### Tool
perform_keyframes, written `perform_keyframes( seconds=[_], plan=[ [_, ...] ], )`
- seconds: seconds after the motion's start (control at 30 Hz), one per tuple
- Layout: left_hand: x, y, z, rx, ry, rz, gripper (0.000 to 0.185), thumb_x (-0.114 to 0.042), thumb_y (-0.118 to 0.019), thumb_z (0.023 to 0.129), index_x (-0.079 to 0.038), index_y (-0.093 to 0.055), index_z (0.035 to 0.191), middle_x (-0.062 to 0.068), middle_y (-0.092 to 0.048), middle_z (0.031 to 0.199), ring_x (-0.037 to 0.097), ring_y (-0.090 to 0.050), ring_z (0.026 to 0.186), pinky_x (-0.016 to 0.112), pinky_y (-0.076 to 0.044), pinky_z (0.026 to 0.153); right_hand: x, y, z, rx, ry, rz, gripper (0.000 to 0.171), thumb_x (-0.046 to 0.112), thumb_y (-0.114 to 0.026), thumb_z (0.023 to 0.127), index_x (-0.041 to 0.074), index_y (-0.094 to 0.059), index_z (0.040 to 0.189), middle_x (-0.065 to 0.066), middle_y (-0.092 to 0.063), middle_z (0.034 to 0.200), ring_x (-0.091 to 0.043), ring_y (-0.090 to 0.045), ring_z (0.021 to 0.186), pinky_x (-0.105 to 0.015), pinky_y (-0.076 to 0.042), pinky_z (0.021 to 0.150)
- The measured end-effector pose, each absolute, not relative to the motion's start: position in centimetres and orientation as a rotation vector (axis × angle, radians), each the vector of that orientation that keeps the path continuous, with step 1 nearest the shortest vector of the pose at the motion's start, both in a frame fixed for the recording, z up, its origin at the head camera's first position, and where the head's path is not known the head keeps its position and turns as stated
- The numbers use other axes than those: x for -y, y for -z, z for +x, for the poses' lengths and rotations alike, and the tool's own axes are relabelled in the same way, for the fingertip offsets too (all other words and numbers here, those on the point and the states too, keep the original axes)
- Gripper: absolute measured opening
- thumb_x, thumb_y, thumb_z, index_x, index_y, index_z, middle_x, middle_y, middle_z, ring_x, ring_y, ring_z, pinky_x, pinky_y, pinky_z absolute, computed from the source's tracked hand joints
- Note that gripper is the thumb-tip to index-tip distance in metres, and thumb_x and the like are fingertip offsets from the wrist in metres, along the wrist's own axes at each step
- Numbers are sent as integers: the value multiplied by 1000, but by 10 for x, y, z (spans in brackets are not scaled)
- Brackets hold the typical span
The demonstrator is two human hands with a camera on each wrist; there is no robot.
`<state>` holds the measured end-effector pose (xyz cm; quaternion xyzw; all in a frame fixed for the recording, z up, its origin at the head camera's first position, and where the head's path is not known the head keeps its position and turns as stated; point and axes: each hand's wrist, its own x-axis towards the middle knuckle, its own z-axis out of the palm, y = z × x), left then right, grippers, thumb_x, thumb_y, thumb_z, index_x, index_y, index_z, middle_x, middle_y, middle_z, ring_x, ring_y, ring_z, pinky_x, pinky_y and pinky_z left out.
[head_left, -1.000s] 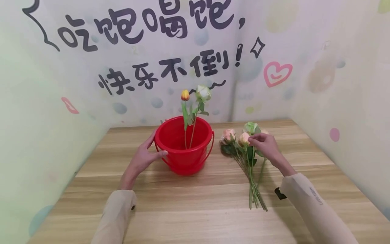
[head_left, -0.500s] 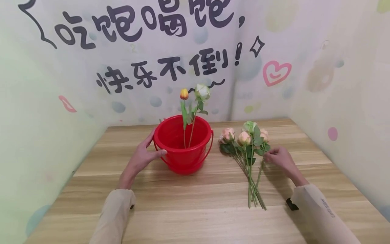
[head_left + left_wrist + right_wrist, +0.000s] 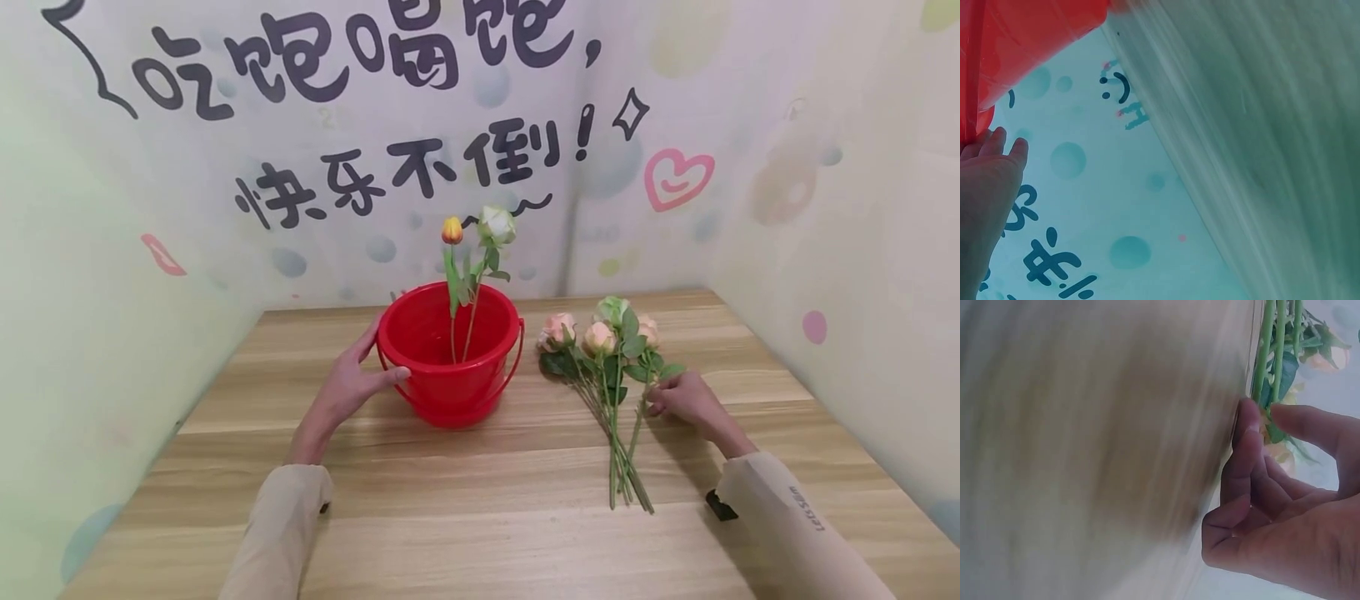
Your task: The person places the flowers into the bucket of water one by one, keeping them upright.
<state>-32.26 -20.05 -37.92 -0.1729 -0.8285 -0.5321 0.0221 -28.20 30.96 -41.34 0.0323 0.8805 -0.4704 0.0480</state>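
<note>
A red bucket [image 3: 450,392] stands upright on the table, holding a yellow-orange tulip [image 3: 452,231] and a white rose [image 3: 497,225]. My left hand [image 3: 347,392] grips the bucket's left side, thumb across its front below the rim and fingers round the outer wall. To the right lie several artificial roses, their stems crossing toward me: pink ones on the left, a peach rose [image 3: 600,339] in the middle, a pale green rose [image 3: 612,311] behind. My right hand [image 3: 690,404] pinches the stem of the rightmost peach rose [image 3: 648,332] between thumb and forefinger, below its leaves.
The wooden table [image 3: 480,533] meets a patterned back wall [image 3: 337,267] with black lettering, close behind the bucket and flowers. Side walls flank the table. The bucket's red handle [image 3: 516,367] hangs down along its side.
My right hand has left the middle peach rose, moving right and toward me to the rightmost rose's stem. My left hand stays on the bucket.
</note>
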Motion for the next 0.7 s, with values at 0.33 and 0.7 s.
perform_keyframes(
  seconds=[0.33,0.7],
  plan=[
    [200,381,-324,2564,1650,-525,101,-40,-84,86,-32,-22,166,3,-30,167,35,-23,152,58,-52,99,-300,415,-287,-2777,1254,124,20,7,-70,93,-3,-69,76,-3,-67,65,-14,-56,60,-23,-43,54],
    [199,380,-324,2558,1653,-541,104,-38,-84,86,-23,-20,167,4,-27,168,36,-21,153,59,-51,100,-306,419,-289,-2764,1291,147,15,2,-69,89,-4,-71,76,-2,-68,66,-15,-54,66,-24,-40,57]
  ],
)
